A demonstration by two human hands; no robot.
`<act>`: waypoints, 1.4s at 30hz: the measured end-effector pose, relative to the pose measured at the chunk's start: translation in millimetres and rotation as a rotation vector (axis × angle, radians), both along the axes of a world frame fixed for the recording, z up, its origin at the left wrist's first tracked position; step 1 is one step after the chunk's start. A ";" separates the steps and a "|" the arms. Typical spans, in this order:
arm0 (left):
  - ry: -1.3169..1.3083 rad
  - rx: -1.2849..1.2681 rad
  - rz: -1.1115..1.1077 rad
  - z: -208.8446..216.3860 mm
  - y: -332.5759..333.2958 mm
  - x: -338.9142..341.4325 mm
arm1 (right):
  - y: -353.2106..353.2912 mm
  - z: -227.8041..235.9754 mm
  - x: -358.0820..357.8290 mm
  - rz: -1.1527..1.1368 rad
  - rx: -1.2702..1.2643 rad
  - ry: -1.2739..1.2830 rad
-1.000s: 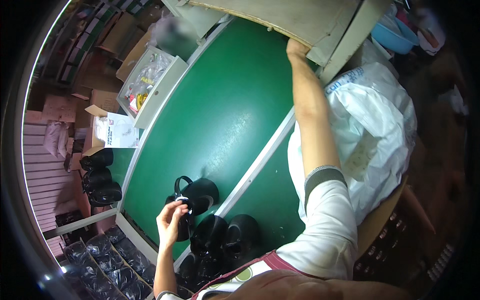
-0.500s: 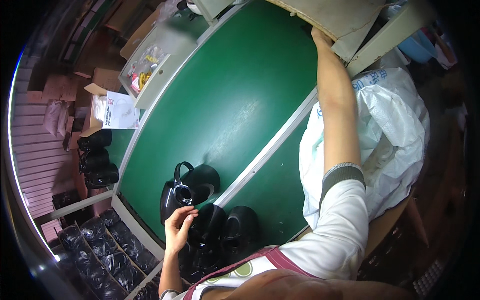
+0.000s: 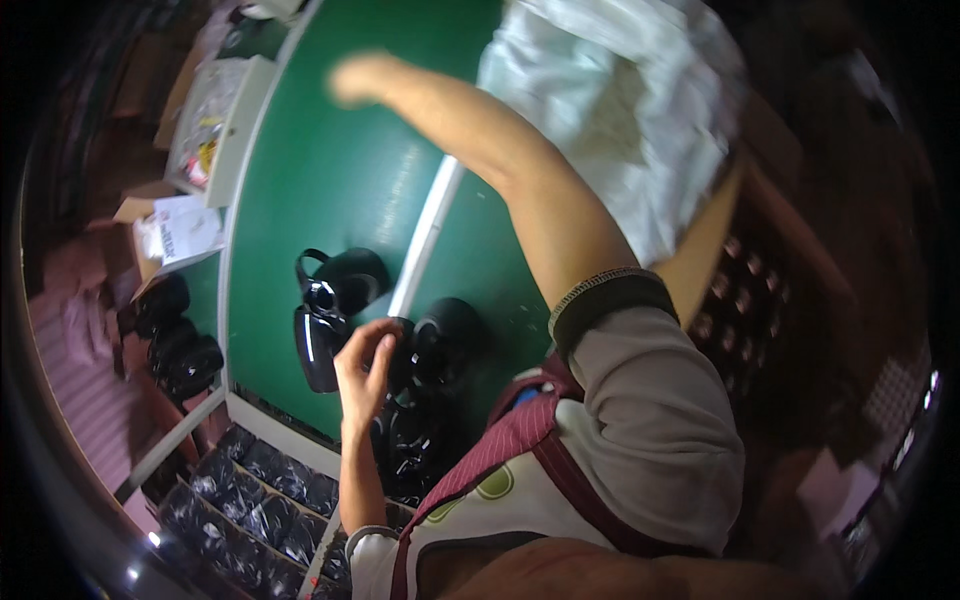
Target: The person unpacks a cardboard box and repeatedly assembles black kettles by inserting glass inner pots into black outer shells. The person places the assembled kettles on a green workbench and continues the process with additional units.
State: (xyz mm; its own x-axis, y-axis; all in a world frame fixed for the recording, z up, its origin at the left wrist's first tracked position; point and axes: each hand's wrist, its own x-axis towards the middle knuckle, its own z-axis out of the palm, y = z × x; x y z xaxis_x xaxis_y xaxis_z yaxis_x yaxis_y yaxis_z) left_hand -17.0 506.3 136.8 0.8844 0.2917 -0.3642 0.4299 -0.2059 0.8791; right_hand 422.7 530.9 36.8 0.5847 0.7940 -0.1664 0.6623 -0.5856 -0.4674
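Observation:
My left hand (image 3: 366, 362) is beside the black jugs, thumb apart from the lightly bent fingers, with nothing visible in it. Its fingertips overlap a dark jug (image 3: 402, 362) standing by the white strip; whether they touch it I cannot tell. Just left of the hand stands a glossy black jug (image 3: 318, 348) with a looped handle and an open neck. Behind it another black jug (image 3: 358, 280) appears to lie on its side. My right hand (image 3: 362, 80) is stretched out over the far part of the green tabletop (image 3: 300, 180), smeared by motion, so its fingers cannot be read.
More black jugs (image 3: 447, 340) crowd the near edge. At the right lies a large white woven sack (image 3: 660, 130). Left of the table are a drawer of small parts (image 3: 205, 150), an open carton with a white printed sheet (image 3: 185, 232), and a divided crate of bagged black items (image 3: 250, 500).
My right hand has pulled out from under the far shelf and swung left over the tabletop. The view has shifted; my left hand stays by the jugs.

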 end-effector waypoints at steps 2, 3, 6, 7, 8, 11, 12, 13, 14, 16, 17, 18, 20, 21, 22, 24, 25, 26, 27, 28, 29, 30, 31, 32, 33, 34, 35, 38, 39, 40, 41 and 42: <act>-0.057 0.056 -0.077 1.7 -14.3 6.0 | -29.7 93.9 -101.2 0.571 -0.120 -0.081; -0.102 0.160 -0.194 8.3 -21.9 18.0 | -60.6 113.5 -148.9 0.551 -0.025 -0.109; -0.235 0.365 -0.374 15.8 -45.2 46.5 | -225.8 240.9 -256.6 0.702 0.251 -0.226; -0.291 0.402 -0.396 13.4 -62.1 61.5 | -268.8 288.4 -276.5 0.719 0.103 -0.078; -0.418 0.389 -0.405 7.1 -76.7 80.7 | -306.0 329.6 -299.2 0.641 0.089 -0.166; -0.635 0.536 -0.550 -10.2 -123.6 149.9 | -353.6 365.4 -360.5 0.240 0.123 -0.391; -0.699 0.522 -0.636 -20.6 -156.2 185.2 | -367.4 375.4 -386.2 0.071 0.095 -0.448; -0.741 0.549 -0.655 -28.0 -171.8 217.2 | -382.5 391.2 -387.8 0.095 0.056 -0.446; -0.706 0.645 -0.629 -42.0 -178.1 235.5 | -397.8 406.4 -385.1 0.125 0.018 -0.442; -0.728 0.785 -0.625 -80.8 -217.7 292.1 | -450.7 393.9 -388.2 -0.042 0.050 -0.421; -0.492 0.901 -0.693 -98.1 -221.8 318.7 | -475.5 379.8 -373.5 -0.053 0.023 -0.423; -0.561 0.875 -0.688 -128.5 -215.2 336.0 | -513.6 366.7 -364.2 -0.173 -0.009 -0.261; -0.382 1.002 -0.728 -128.0 -238.0 343.1 | -580.4 312.9 -310.5 -0.406 -0.075 0.085; -0.130 1.171 -0.773 -90.8 -251.1 329.4 | -607.3 261.6 -287.0 -0.629 -0.248 0.337; -0.099 1.174 -0.666 -106.2 -229.9 326.2 | -628.4 192.0 -260.9 -0.662 -0.307 0.389; -0.212 1.124 -0.481 -121.5 -213.4 317.7 | -670.4 37.4 -230.8 -0.522 -0.219 0.219; -0.375 1.026 -0.445 -118.5 -232.5 323.6 | -675.6 10.0 -235.1 -0.727 -0.264 0.174; -0.461 0.953 -0.373 -119.0 -239.1 331.6 | -671.9 -20.7 -231.7 -0.808 -0.297 0.096; -0.548 1.001 -0.433 -113.5 -242.0 336.2 | -667.0 -54.4 -224.1 -0.850 -0.339 -0.005; -0.615 1.060 -0.480 -107.2 -237.2 337.2 | -656.6 -85.8 -212.4 -0.867 -0.370 -0.087; -0.679 1.121 -0.520 -100.4 -230.6 335.8 | -648.1 -109.9 -202.0 -0.877 -0.411 -0.147; -0.728 1.092 -0.510 -90.9 -227.9 331.8 | -640.2 -128.0 -195.9 -0.890 -0.441 -0.198; -0.679 0.906 -0.494 -77.2 -226.3 315.5 | -628.3 -123.6 -191.2 -0.820 -0.541 -0.155; -0.614 0.620 -0.393 -87.9 -212.6 304.0 | -618.5 -118.9 -186.0 -0.731 -0.630 -0.132; -0.563 0.335 -0.288 -96.9 -199.5 292.4 | -611.2 -116.7 -184.0 -0.711 -0.601 -0.173; -0.537 0.225 -0.220 -85.3 -212.5 285.1 | -618.9 -119.5 -182.2 -0.732 -0.588 -0.208; -0.510 0.112 -0.152 -69.6 -227.7 266.8 | -636.5 -125.3 -187.3 -0.766 -0.561 -0.301; -0.414 -0.158 0.021 -24.0 -223.3 204.9 | -650.0 -80.5 -215.6 -0.916 -0.219 -0.355; -0.415 -0.151 0.089 -16.3 -215.4 173.4 | -637.6 -12.4 -236.9 -0.945 0.001 -0.288; -0.434 -0.152 0.130 -4.2 -210.9 152.6 | -629.6 62.3 -259.8 -0.977 0.223 -0.232; -0.461 -0.150 0.156 9.7 -209.9 138.8 | -622.0 113.0 -279.8 -0.931 0.304 -0.311; -0.455 -0.177 0.171 23.5 -213.9 126.2 | -612.2 145.5 -298.1 -0.919 0.525 -0.145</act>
